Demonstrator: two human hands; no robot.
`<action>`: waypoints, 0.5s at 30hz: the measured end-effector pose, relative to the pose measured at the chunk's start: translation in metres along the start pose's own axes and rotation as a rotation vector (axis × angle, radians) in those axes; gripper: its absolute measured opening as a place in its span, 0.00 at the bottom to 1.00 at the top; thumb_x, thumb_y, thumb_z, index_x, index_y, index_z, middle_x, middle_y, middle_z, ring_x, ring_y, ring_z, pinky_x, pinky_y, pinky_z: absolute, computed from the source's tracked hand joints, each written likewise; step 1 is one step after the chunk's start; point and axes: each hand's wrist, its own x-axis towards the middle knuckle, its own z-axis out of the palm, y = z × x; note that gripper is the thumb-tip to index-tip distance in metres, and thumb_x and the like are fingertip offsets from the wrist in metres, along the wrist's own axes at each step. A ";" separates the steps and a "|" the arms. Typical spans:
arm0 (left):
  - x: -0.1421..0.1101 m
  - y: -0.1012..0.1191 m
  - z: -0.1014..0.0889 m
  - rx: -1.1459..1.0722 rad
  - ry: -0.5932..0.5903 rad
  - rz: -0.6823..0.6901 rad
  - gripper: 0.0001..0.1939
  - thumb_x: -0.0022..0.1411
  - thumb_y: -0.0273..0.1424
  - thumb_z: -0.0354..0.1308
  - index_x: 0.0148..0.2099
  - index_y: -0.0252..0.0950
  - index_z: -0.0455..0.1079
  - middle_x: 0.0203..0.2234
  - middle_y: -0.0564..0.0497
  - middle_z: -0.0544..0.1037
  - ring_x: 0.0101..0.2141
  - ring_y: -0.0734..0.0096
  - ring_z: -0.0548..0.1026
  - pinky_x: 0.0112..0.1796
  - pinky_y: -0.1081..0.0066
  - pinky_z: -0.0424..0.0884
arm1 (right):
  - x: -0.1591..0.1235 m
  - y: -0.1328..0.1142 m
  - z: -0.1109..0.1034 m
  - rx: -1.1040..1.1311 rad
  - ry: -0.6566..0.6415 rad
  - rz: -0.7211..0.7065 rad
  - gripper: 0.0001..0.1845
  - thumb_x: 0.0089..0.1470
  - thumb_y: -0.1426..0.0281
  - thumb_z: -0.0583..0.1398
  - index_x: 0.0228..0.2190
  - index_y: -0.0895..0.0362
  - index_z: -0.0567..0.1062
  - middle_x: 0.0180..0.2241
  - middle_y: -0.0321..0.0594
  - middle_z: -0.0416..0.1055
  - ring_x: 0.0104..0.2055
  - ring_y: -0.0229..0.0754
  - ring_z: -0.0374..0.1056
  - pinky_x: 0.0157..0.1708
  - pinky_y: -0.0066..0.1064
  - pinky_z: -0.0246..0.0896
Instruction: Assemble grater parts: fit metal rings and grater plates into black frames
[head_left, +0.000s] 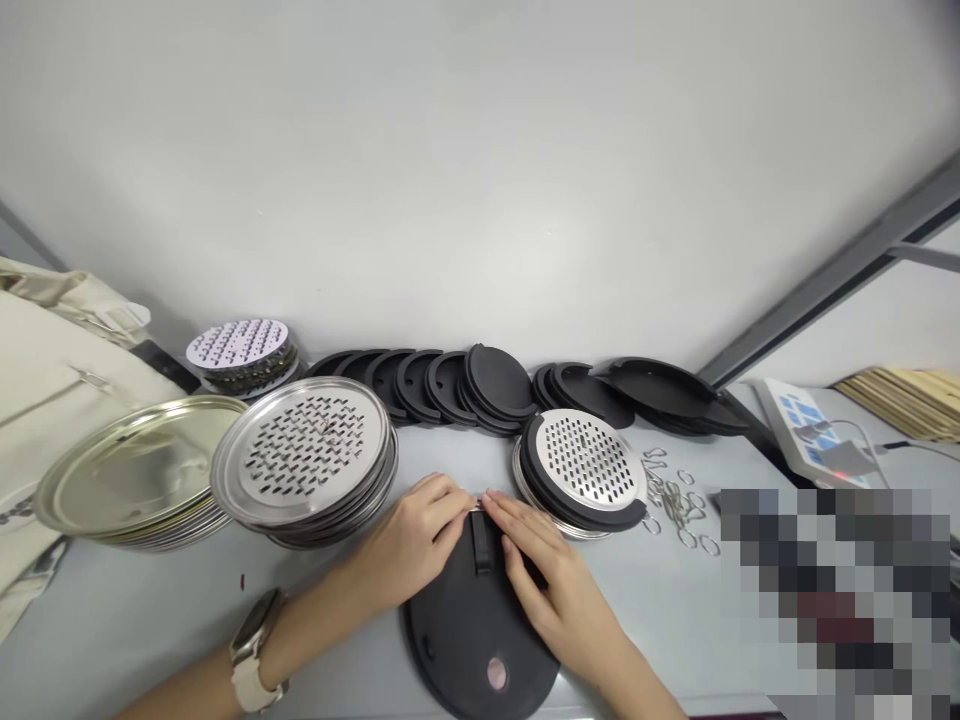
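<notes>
A round black rubber disc (pixel 469 630) with a raised tab lies flat on the grey table in front of me. My left hand (pixel 416 540) and my right hand (pixel 551 580) rest on its far edge, fingertips meeting at the tab. The fingers pinch together around a small metal ring (pixel 478 505) that is barely visible. A watch sits on my left wrist. Just beyond my right hand lies a perforated steel plate set in a black ring (pixel 583 462).
A stack of perforated steel plates (pixel 304 450) and a stack of plain metal pans (pixel 135 470) stand at the left. Black discs (pixel 450 385) lean in a row along the wall. Loose metal rings (pixel 675 495) lie at the right, beside a white device (pixel 806 425).
</notes>
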 end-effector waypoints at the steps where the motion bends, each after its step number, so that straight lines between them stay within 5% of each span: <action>1: 0.000 0.000 0.000 0.002 0.001 0.003 0.10 0.67 0.22 0.47 0.39 0.35 0.69 0.33 0.50 0.71 0.37 0.71 0.71 0.41 0.71 0.68 | 0.000 0.000 0.000 -0.001 -0.002 -0.001 0.25 0.63 0.72 0.51 0.61 0.50 0.62 0.59 0.42 0.64 0.61 0.46 0.59 0.61 0.46 0.54; 15: -0.001 -0.005 0.005 -0.011 0.125 0.038 0.08 0.66 0.21 0.52 0.42 0.36 0.70 0.33 0.52 0.75 0.36 0.74 0.74 0.41 0.73 0.69 | -0.002 0.000 0.002 0.052 -0.018 0.041 0.25 0.64 0.72 0.50 0.61 0.51 0.62 0.60 0.41 0.62 0.63 0.44 0.57 0.61 0.43 0.56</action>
